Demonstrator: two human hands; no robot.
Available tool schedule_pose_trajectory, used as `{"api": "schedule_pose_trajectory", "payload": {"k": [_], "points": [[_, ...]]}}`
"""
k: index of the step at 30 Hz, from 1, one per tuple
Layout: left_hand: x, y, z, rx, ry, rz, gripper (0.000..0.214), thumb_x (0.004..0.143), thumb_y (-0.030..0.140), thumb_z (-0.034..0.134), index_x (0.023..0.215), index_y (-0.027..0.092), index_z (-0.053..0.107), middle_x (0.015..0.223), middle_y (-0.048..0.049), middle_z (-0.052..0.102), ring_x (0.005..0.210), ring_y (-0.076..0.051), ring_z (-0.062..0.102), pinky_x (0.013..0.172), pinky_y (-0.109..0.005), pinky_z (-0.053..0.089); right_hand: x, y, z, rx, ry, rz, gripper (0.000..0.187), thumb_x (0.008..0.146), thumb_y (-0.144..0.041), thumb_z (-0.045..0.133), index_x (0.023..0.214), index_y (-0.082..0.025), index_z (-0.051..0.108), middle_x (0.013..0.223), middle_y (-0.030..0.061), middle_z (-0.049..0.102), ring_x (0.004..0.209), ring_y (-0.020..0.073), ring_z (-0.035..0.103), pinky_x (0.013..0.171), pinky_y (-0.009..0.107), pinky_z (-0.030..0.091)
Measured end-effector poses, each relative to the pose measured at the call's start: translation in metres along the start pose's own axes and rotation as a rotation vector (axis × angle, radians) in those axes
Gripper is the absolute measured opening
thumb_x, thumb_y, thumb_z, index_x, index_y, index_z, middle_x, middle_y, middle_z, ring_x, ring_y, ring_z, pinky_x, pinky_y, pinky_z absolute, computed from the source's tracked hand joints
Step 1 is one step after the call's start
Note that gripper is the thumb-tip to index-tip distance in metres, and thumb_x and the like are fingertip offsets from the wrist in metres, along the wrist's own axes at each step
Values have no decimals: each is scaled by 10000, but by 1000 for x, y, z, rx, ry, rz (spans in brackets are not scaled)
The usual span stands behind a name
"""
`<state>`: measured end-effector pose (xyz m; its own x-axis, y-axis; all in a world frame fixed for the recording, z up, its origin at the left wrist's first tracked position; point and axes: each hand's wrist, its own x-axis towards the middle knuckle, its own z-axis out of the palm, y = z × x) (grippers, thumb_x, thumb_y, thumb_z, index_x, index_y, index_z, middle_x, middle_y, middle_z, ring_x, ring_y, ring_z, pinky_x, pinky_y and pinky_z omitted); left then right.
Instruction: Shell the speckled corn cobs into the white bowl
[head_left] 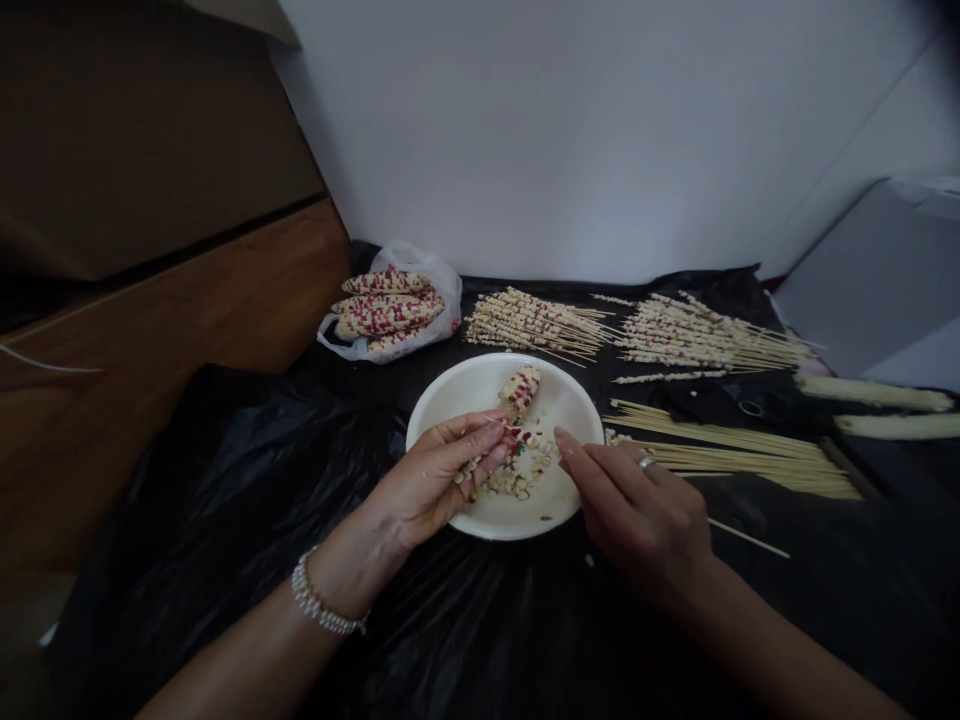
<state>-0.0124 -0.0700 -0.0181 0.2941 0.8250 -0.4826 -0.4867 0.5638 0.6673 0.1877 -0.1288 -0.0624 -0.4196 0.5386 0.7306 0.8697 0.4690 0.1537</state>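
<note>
Over a white bowl [435,385], my left hand [442,465] is closed, thumb and fingers pinched together. Pale corn kernels [466,470] show among its curled fingers. My right hand [645,500] is closed at the bowl's right side, its fingertips pinched just inside the rim. A thin wooden skewer [750,538] sticks out behind that hand, in line with the pinch; its front part is hidden. Inside the bowl, a partly stripped corn cob [521,388] with cream and dark red kernels leans at the far side. Loose kernels [517,485] lie on the bowl's bottom.
Behind the bowl, a plastic bag [450,290] holds several speckled corn cobs [390,318]. Two piles of kernel-threaded skewers [525,325] [675,335] lie to its right. Bare skewers [750,460] and two stripped cobs [896,410] rest at the right on black plastic sheeting [240,500].
</note>
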Motion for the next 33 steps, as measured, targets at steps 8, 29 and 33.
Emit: {"api": "schedule_pose_trajectory", "payload": {"k": [8,29,33], "points": [[4,10,-9,-244,-198,-116,468,889,46,402,1343,2,505,1231,-227,652,1150,-285,633,985,-411,523,3,8,0,-45,35,46,381,861,-70,629,1239,-102,596,890,48,719,694,140,588,592,277,380],[1,3,-2,-78,10,53,280,855,-18,561,1089,60,694,1133,-148,710,945,-156,715,862,-187,565,1,5,0,28,10,30,410,878,-79,611,1285,-102,571,919,53,712,774,158,610,648,283,420],[2,3,-3,-90,19,49,178,881,31,562,963,71,714,1008,-112,740,843,-126,725,809,-180,584,1,5,1,18,6,29,408,870,-87,630,1275,-110,583,909,47,707,751,154,602,632,285,405]]}}
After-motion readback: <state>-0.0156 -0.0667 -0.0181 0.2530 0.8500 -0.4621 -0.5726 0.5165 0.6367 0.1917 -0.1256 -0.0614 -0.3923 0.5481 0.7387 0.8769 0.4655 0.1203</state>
